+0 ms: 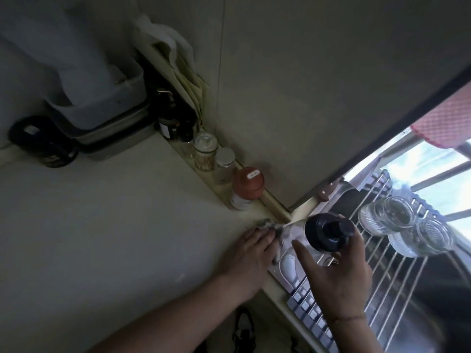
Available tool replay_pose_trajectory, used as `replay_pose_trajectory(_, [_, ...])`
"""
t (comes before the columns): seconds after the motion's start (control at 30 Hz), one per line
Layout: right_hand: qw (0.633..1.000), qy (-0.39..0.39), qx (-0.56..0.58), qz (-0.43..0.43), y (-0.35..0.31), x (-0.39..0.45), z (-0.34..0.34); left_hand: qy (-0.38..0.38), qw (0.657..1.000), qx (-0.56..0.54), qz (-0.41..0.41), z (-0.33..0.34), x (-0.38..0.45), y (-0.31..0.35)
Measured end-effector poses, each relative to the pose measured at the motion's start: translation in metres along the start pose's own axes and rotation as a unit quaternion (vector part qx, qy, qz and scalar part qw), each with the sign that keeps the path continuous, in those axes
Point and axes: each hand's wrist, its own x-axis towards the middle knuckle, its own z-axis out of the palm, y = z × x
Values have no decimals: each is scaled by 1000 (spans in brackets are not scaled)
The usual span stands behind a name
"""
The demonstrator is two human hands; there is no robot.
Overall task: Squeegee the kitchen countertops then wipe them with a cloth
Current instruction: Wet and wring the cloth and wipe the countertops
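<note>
cloth [257,229] wiping underway beside the sink [433,289]: left hand [251,253] presses it flat-fingered; right hand [339,273] grips the lifted bottle [328,231]; next, wipe underneath.

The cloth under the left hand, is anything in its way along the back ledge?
Yes. Past the cloth, the red-capped bottle stands on the ledge, with small jars behind it. The right hand has lifted the black-capped bottle.
</note>
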Motion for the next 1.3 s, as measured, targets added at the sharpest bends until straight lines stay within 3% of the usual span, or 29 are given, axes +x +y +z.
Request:
replay_pose_trajectory(0.63, [998,-66,5,2,-15,4,47,122,977,45,172,3,-63,-32])
replay_pose_trajectory(0.83, [995,-101,4,24,-19,7,67,101,978,45,177,9,-78,-39])
replay_pose_trajectory(1.03, [994,-104,-3,28,-22,10,79,29,976,100,192,18,-92,-45])
replay_pose_trajectory(1.2, [994,-103,12,22,-23,11,84,38,988,22,148,2,-92,-39])
replay_pose_trajectory(1.3, [989,-142,29,13,-18,14,83,70,981,-161,79,-10,-92,-31])
